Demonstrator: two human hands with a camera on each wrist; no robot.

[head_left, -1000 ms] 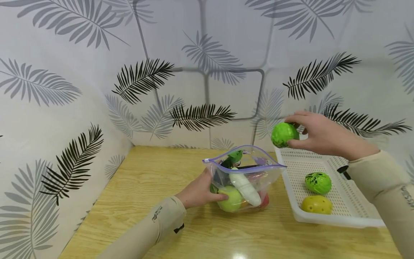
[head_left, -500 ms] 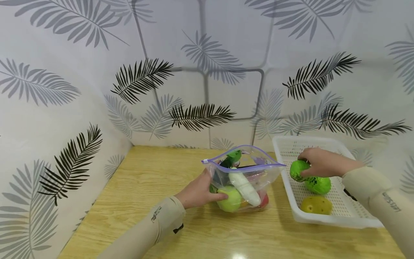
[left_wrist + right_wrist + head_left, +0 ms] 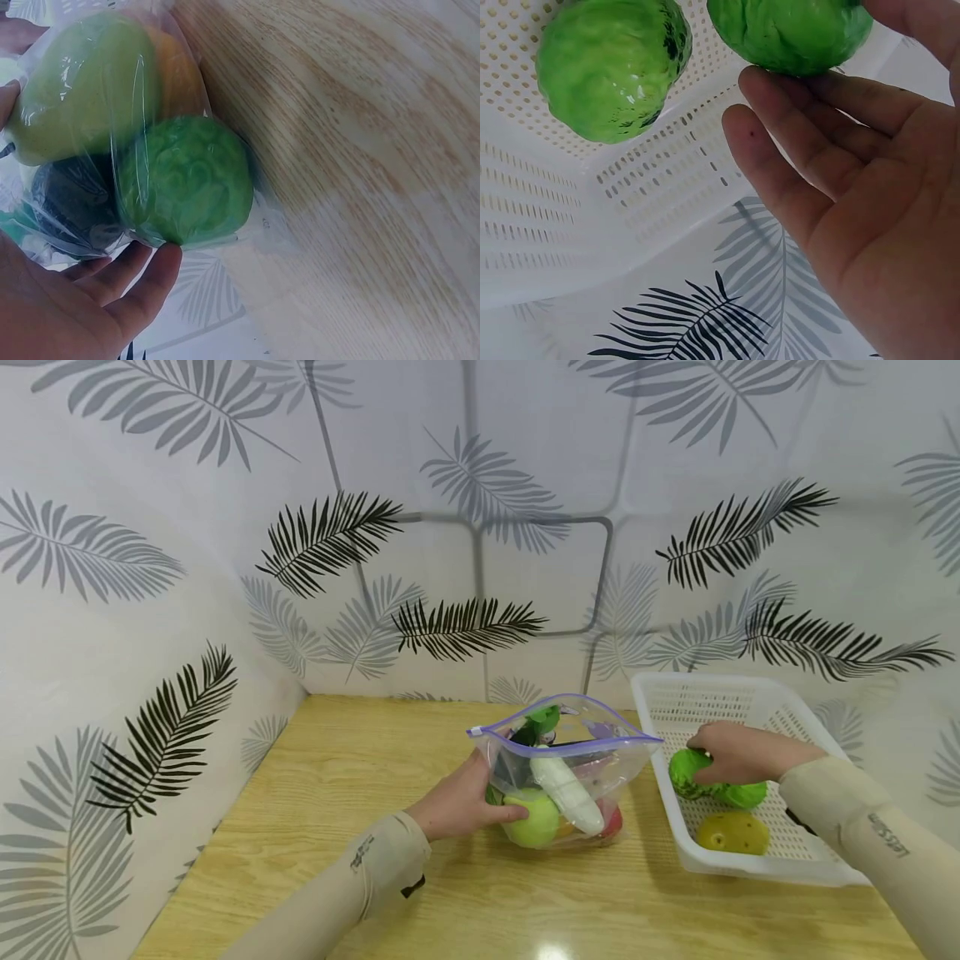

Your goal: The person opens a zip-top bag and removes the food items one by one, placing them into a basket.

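Note:
My left hand (image 3: 461, 802) grips a clear zip bag (image 3: 633, 764) by its left side, thumb in front and fingers behind. The bag stands with its purple-edged mouth apart. Through its wall show a white cucumber-shaped piece (image 3: 566, 795), a pale green fruit (image 3: 534, 820) and something red (image 3: 613, 822). A lumpy green fruit (image 3: 187, 180) and a dark piece (image 3: 75, 199) appear in the left wrist view. Over the basket's left part, my right hand (image 3: 750, 756) holds a toy cabbage (image 3: 686, 772) between thumb and fingers. Beside it lies a second cabbage (image 3: 746, 795), partly covered in the head view.
A white perforated basket (image 3: 693, 858) stands at the right of the wooden table (image 3: 360, 735). In its near part lies a yellow potato-like piece (image 3: 733, 833). Behind the table hangs a leaf-patterned cloth (image 3: 525, 577).
My right hand, with the cabbage, has come down from above the basket's back left rim to inside the basket near the other cabbage. The left hand and bag have stayed put.

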